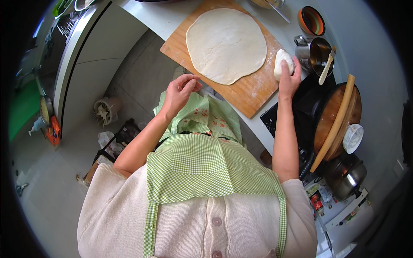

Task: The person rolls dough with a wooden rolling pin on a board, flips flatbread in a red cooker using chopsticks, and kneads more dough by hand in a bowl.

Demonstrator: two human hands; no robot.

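A large round sheet of rolled dough (227, 45) lies flat on a wooden board (253, 100) dusted with flour. At the board's right edge my right hand (289, 75) grips a white lump of dough (281, 66), thumb on top and fingers along its far side. My left hand (184, 88) is raised just off the board's near left edge, its fingers curled and the thumb close to the fingertips; nothing shows in it.
To the right stand a steel mug (309, 54) with a wooden-handled brush (326, 68) across it, and an orange-rimmed bowl (300, 19). Nearer are a wooden rolling pin (335, 124), a small white bowl (353, 138) and a steel pot (345, 177).
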